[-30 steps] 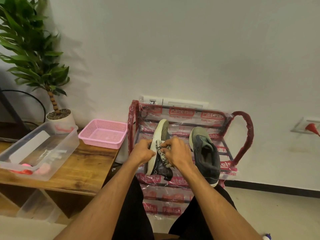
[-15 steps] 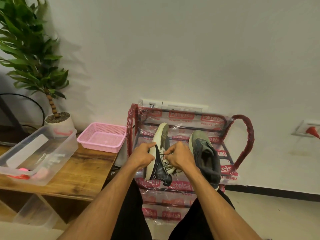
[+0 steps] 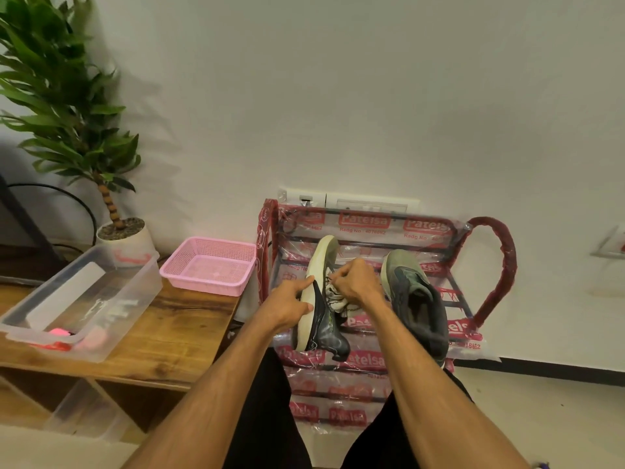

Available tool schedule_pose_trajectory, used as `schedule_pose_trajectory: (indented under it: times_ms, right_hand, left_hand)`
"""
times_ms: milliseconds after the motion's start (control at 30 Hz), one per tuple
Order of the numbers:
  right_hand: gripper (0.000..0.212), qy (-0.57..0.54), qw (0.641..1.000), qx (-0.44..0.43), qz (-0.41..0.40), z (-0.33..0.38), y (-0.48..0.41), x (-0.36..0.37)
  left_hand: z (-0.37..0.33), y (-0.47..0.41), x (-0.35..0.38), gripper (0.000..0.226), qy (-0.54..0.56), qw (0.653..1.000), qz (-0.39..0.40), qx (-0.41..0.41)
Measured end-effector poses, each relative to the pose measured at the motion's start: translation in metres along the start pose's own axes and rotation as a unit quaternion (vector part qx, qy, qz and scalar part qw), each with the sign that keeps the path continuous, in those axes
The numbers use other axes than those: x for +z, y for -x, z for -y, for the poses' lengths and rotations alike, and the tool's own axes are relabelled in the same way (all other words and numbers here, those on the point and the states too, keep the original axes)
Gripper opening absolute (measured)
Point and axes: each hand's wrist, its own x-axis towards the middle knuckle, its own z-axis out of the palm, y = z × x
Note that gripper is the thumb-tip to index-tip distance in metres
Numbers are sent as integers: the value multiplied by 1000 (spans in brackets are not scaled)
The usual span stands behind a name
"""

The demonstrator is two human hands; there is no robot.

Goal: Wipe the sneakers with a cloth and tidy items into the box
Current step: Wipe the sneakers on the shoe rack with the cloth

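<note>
My left hand (image 3: 289, 304) holds the sneaker (image 3: 324, 330), toe pointing away from me, and my right hand (image 3: 355, 282) squeezes the cloth (image 3: 336, 297) against its top.

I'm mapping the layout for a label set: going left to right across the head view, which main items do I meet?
clear box → pink basket → held sneaker → grey sneaker → rack's red handle

Plain white wall (image 3: 372, 96) over a pale floor (image 3: 541, 418)
A wooden table (image 3: 189, 330) stands left of the left hand (image 3: 287, 304), a potted plant (image 3: 67, 130) at its far end; beyond the hand a plastic-wrapped red rack (image 3: 365, 222) sits under a white switch plate (image 3: 372, 206)
</note>
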Motion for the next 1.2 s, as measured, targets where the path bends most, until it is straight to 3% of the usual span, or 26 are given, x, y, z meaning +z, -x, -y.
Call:
schedule_pose_trajectory:
  times_ms: [400,567,733,867,933,1067,1133,1200]
  right_hand:
    - [17,12,982,-32,186,-23,42,-47]
    - [16,46,998,-10,52,-31,27,-42]
    - [15,58,996,-42,46,-15,23,-18]
    - [16,66,996,-38,-35,-4,19,-5]
    - [21,98,992,-69,-28,0,21,-4]
    - [30,224,961,-145,69,5,28,-23]
    - [32,277,942,-146,120,4,28,-36]
    - [27,304,938,-127,113,-2,24,-45]
  left_hand:
    - [-7,2,0,67,-41,999,9,1]
    - [-7,-1,-1,66,-34,999,24,-6]
    - [-9,0,-2,67,-50,998,25,-1]
    - [-10,1,-3,67,-53,998,26,-1]
    - [-11,2,-3,66,-51,998,22,1]
    - [-8,2,-3,66,-41,999,20,-1]
    - [-7,1,-2,65,-41,999,17,-3]
    - [-7,1,-2,65,-44,999,15,-5]
